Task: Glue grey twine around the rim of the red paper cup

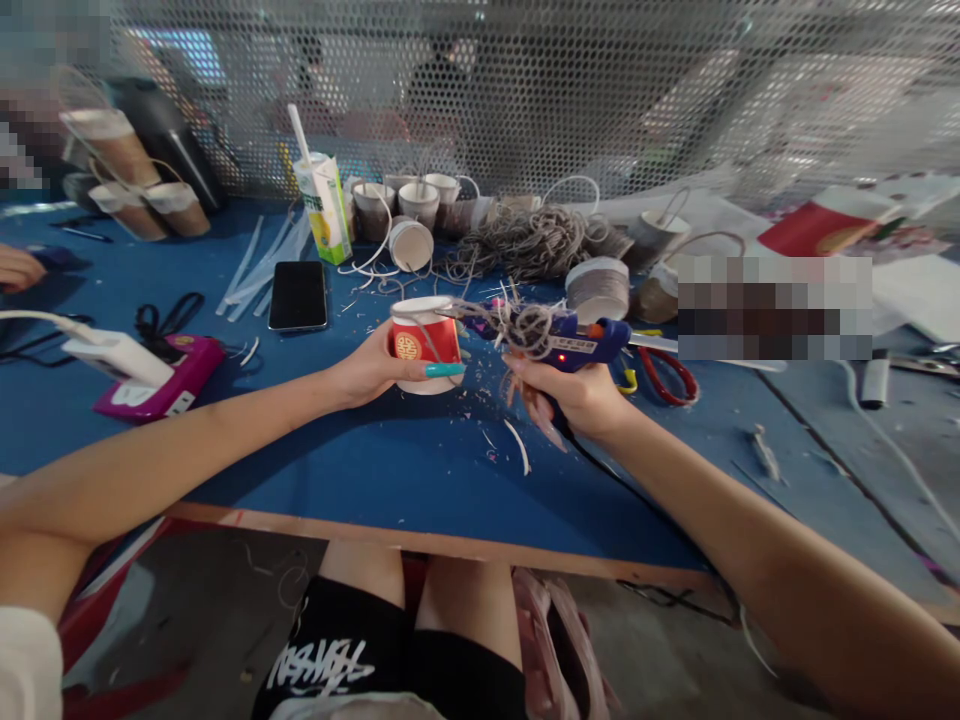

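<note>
While hands (366, 372) are apart, the cup (424, 342) lies between.

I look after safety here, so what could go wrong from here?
The glue gun has its light on and its tip by the cup, near the left hand, so a burn is possible. Strands tangled around the gun's front might catch glue. Its cord, running over the edge of the table, could snag.
</note>
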`<action>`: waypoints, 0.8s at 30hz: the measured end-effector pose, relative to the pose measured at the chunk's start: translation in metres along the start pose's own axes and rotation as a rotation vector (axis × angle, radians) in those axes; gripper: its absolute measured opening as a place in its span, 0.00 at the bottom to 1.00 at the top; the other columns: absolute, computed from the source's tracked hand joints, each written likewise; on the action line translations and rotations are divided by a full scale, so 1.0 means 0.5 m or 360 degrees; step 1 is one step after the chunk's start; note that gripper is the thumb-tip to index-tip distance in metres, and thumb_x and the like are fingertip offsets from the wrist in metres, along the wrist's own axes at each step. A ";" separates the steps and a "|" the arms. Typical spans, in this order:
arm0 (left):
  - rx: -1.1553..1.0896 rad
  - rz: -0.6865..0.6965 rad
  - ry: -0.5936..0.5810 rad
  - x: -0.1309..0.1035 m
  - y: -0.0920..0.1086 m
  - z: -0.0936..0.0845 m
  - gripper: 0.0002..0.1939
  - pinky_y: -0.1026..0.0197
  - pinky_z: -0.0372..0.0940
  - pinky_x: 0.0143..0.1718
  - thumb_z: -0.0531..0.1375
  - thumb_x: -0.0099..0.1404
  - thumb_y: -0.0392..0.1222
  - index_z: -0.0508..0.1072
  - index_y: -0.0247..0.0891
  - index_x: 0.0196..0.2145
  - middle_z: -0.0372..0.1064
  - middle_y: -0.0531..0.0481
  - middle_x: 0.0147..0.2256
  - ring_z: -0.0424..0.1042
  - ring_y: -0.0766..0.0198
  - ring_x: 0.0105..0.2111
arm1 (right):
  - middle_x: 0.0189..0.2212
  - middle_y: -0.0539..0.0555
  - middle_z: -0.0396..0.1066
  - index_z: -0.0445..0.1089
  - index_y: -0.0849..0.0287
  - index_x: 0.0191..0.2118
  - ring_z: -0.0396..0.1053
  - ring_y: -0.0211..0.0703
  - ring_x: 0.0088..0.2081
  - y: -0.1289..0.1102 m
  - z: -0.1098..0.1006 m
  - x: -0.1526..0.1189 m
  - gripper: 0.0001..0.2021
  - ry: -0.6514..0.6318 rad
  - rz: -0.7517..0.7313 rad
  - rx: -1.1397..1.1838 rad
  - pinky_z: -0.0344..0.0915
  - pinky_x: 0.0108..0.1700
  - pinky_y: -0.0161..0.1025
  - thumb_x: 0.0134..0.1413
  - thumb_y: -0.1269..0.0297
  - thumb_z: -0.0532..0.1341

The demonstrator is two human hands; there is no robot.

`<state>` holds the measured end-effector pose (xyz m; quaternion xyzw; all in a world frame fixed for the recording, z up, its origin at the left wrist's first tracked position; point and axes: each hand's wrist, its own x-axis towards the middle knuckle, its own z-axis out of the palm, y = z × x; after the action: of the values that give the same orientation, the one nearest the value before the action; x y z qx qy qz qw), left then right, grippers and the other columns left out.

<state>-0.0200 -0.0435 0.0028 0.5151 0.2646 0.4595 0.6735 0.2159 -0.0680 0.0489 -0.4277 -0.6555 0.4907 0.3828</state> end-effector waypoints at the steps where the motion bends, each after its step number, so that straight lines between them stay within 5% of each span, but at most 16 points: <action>1: 0.0000 -0.0002 -0.0001 0.000 0.000 0.000 0.31 0.51 0.72 0.51 0.79 0.41 0.42 0.75 0.38 0.43 0.80 0.47 0.41 0.80 0.55 0.43 | 0.05 0.48 0.57 0.62 0.56 0.09 0.57 0.33 0.09 0.000 0.000 -0.001 0.23 0.0015 0.0004 0.0004 0.57 0.16 0.36 0.51 0.60 0.64; 24: 0.0015 0.0075 -0.0080 0.000 0.002 0.000 0.32 0.50 0.73 0.50 0.78 0.43 0.44 0.75 0.38 0.46 0.80 0.46 0.42 0.80 0.53 0.43 | 0.05 0.48 0.55 0.60 0.55 0.09 0.56 0.34 0.09 -0.002 0.001 -0.002 0.23 0.0035 0.0017 -0.0014 0.54 0.14 0.34 0.50 0.59 0.64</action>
<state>-0.0202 -0.0437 0.0038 0.5358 0.2374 0.4608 0.6665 0.2155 -0.0692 0.0496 -0.4382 -0.6512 0.4851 0.3854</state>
